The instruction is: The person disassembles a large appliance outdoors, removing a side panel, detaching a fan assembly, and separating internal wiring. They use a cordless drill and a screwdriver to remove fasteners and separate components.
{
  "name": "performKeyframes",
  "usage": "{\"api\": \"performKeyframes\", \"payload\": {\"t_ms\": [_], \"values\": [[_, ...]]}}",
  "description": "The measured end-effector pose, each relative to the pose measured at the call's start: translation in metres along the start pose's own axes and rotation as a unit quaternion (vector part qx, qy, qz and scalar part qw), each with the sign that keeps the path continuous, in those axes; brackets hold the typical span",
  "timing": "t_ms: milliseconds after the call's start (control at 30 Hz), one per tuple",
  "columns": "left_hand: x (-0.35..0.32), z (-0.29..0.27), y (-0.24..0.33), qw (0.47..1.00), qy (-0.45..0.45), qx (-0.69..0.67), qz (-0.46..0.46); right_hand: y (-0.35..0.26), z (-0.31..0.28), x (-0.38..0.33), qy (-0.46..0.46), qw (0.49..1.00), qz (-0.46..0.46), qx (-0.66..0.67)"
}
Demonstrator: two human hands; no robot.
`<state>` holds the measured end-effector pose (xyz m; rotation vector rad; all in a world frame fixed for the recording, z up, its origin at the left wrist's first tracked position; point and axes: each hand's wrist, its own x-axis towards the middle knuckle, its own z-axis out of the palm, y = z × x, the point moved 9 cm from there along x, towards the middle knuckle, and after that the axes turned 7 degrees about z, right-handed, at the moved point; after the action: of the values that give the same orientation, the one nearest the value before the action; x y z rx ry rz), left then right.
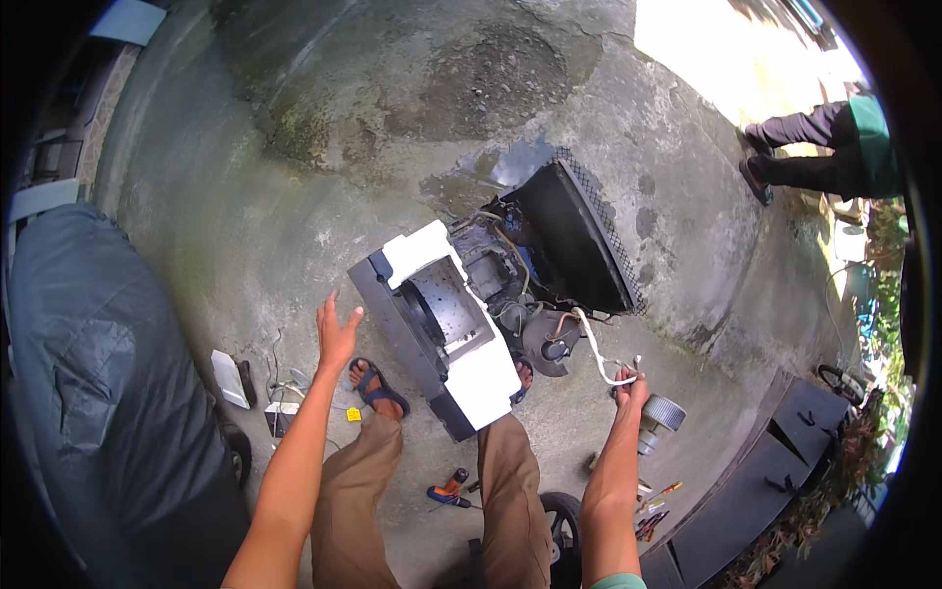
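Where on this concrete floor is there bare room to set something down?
The widest bare stretch of concrete floor lies beyond the opened appliance and the open left hand. It is crowded around the feet: small parts, screwdrivers, a motor.

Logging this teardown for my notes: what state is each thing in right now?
Air-conditioner unit: casing off, insides exposed, standing on the concrete.
White hose: one end at the unit, the other held.
Right hand: closed on the hose end.
Left hand: open, fingers spread, holding nothing.
Screwdriver: lying on the ground.
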<state>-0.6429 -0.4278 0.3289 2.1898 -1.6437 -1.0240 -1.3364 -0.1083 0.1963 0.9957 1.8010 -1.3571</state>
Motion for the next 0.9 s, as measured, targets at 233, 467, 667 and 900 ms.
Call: {"api": "performKeyframes", "payload": {"t_ms": [233,467,667,900], "values": [[0.126,0.065,0.071,0.963,-0.211,0.159,0.044,0.135,-0.016,-0.132,-0.023,0.933,-0.117,-0.341],[0.128,0.092,0.102,0.907,-0.232,0.281,0.213,0.324,-0.006,-0.251,-0.037,0.979,-0.032,-0.200],[0.120,0.107,0.096,0.906,-0.204,0.296,0.221,0.308,0.011,-0.287,-0.006,0.935,-0.115,-0.336],[0.120,0.112,0.101,0.894,-0.205,0.338,0.211,0.303,0.028,-0.330,0.026,0.769,-0.222,-0.598]]}}
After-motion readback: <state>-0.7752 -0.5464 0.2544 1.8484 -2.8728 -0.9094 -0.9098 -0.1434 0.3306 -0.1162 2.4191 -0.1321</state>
